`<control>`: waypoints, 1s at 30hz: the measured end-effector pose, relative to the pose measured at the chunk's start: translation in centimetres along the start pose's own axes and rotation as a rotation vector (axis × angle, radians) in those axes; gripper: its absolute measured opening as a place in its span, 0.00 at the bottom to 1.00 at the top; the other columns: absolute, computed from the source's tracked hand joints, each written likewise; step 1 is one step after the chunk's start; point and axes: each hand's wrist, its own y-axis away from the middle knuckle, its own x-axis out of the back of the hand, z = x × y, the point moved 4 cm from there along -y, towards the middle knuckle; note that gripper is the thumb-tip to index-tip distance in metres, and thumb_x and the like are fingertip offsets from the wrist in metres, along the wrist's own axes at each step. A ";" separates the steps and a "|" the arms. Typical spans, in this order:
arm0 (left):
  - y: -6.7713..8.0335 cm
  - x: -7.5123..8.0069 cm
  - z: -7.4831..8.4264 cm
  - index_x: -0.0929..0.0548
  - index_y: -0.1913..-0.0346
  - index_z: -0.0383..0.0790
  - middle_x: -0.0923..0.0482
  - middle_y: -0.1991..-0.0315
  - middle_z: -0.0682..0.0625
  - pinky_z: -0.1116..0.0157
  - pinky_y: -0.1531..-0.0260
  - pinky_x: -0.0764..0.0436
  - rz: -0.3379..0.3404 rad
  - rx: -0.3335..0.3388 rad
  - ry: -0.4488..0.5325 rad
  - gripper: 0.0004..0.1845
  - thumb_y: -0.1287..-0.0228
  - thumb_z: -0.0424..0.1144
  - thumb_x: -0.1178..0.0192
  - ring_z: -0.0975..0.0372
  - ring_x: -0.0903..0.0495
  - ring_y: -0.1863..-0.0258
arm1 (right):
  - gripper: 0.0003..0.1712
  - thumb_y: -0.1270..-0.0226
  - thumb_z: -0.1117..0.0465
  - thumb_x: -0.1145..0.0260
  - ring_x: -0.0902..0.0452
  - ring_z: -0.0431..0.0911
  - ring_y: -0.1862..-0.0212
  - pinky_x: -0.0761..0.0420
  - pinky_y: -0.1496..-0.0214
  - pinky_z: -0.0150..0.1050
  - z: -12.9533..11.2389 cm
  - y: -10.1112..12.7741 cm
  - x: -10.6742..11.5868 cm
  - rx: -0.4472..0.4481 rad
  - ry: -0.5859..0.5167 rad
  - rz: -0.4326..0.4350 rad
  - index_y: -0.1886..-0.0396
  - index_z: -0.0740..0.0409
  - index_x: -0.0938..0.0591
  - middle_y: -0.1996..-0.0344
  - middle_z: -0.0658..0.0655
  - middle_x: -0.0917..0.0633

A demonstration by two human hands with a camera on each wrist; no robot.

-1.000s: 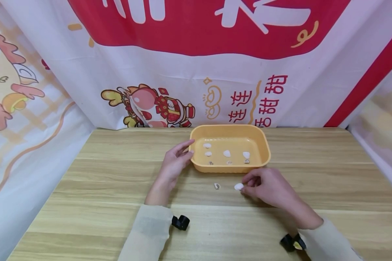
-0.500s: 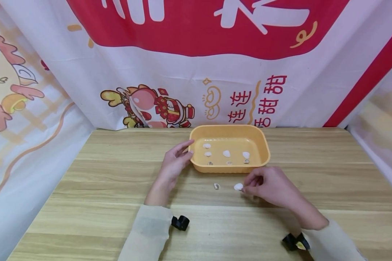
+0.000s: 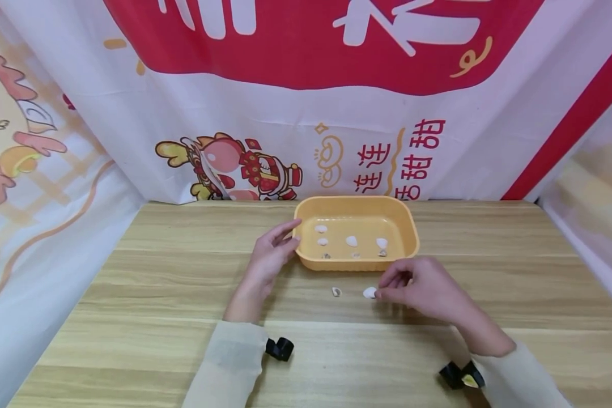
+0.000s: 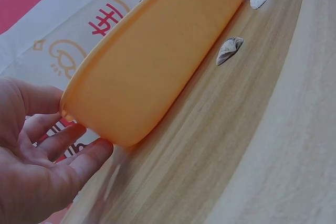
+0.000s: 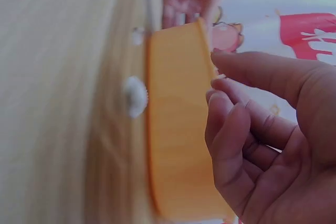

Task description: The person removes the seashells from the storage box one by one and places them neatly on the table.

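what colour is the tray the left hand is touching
The tray by the left hand is plain yellow-orange; the head view shows it best.

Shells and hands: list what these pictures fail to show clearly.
- Shells in the tray: head view, several near its front wall too small to count or identify.
- White shell: right wrist view, blurred; whether the right hand touches it is unclear in the head view.
- Left hand: left wrist view, cut off by the frame edge.

Head camera looked forward and down over the counter [image 3: 183, 294]. Both wrist cameras sat low and close. All three shared the yellow tray [image 3: 356, 262] [image 4: 157, 72] [image 5: 178, 145].
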 end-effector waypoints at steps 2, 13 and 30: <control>0.0 0.1 0.0 0.17 0.30 0.57 0.30 0.20 0.53 0.57 0.23 0.22 0.000 0.002 -0.003 0.22 0.21 0.34 0.38 0.55 0.28 0.22 | 0.08 0.38 0.53 0.17 0.21 0.46 0.63 0.18 0.66 0.32 -0.4 -0.1 0.3 0.000 -0.014 -0.001 0.65 0.48 0.09 0.69 0.50 0.13; 0.0 0.1 0.1 0.17 0.30 0.55 0.28 0.21 0.51 0.58 0.25 0.20 -0.015 -0.016 0.008 0.23 0.22 0.33 0.37 0.55 0.26 0.24 | 0.08 0.37 0.53 0.17 0.20 0.48 0.61 0.18 0.63 0.33 -4.1 -2.2 2.2 0.070 0.001 0.054 0.65 0.48 0.09 0.68 0.51 0.12; 0.0 0.2 0.0 0.17 0.30 0.55 0.30 0.20 0.52 0.58 0.25 0.20 -0.013 -0.027 0.007 0.23 0.22 0.33 0.37 0.54 0.27 0.24 | 0.13 0.33 0.52 0.21 0.17 0.50 0.59 0.13 0.63 0.39 -5.3 -9.6 2.3 -0.042 -0.133 -0.077 0.56 0.54 0.09 0.61 0.53 0.09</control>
